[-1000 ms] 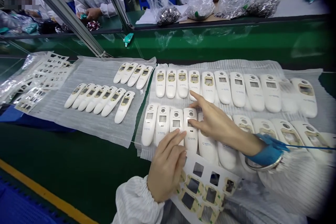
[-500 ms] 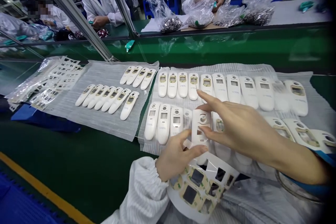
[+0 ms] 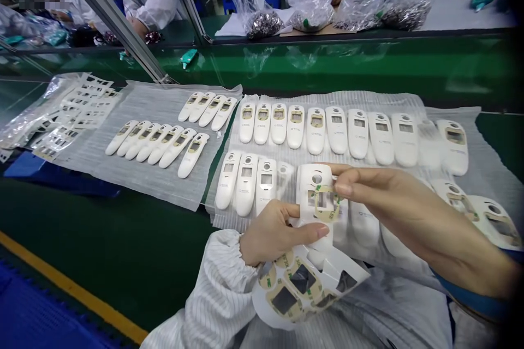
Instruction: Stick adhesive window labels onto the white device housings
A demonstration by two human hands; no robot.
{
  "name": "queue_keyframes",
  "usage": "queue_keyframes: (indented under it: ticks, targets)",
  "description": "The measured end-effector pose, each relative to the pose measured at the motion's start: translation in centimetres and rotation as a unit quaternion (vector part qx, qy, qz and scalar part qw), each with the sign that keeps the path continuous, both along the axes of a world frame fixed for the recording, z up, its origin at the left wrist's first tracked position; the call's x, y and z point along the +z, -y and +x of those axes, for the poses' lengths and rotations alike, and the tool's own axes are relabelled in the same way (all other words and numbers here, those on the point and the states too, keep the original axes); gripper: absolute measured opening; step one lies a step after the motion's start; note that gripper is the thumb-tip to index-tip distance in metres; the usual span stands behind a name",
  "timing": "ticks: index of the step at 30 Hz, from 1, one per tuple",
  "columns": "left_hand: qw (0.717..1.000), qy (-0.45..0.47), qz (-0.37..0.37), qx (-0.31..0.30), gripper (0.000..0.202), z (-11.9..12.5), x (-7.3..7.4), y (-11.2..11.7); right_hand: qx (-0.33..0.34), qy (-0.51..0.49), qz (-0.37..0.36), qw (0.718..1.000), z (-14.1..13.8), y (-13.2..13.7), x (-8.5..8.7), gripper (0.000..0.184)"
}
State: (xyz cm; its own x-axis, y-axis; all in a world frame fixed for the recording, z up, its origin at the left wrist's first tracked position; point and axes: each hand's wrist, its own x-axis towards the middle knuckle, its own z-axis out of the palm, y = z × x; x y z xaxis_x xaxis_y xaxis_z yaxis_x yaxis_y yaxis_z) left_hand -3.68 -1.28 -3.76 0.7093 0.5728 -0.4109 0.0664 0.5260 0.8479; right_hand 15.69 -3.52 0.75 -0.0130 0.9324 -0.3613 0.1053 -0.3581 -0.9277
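My left hand (image 3: 274, 233) grips a white plastic device housing (image 3: 315, 180), lifted off the foam, with its thumb across the lower part. Under that wrist lies a curled white backing sheet (image 3: 286, 305) carrying beige adhesive frames. My right hand (image 3: 397, 210) pinches one beige adhesive frame (image 3: 326, 203) between finger and thumb, pressing it over the housing's square window. The frame touches the housing, and my fingertips hide its right edge. Rows of similar white housings (image 3: 315, 131) lie on a ribbed foam sheet (image 3: 335, 99) beyond my hands.
To the left, a second foam sheet (image 3: 151, 103) holds housings with beige windows, beside a stack of die-cut sheets (image 3: 77, 106). A green bench edge (image 3: 327, 62) runs behind them. Beyond it, co-workers in white coats handle plastic bags of metal parts (image 3: 262, 23).
My right hand has moved left and now presses a beige frame onto the housing. The housing now sits lower and further right, and the backing sheet has curled under my left wrist.
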Motion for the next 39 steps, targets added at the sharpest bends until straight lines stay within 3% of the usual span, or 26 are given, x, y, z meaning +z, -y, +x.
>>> queue_keyframes:
  ticks: [4,9,28,39]
  targets:
    - [1.000,-0.011,0.007,-0.012,0.024,0.33,0.34,-0.09,0.022,0.003,-0.002,1.000,0.10,-0.28,-0.55,0.025]
    - [0.999,-0.038,0.027,-0.018,0.029,0.55,0.45,-0.06,-0.001,0.016,0.016,1.000,0.31,-0.26,-0.83,0.026]
    - [0.999,-0.030,0.012,0.004,0.025,0.97,1.04,0.07,-0.025,0.022,0.024,0.999,-0.08,0.03,-0.40,0.029]
    - [0.999,-0.033,0.011,0.008,0.023,0.92,1.03,0.14,-0.034,0.080,0.048,0.995,-0.16,0.16,-0.59,0.029]
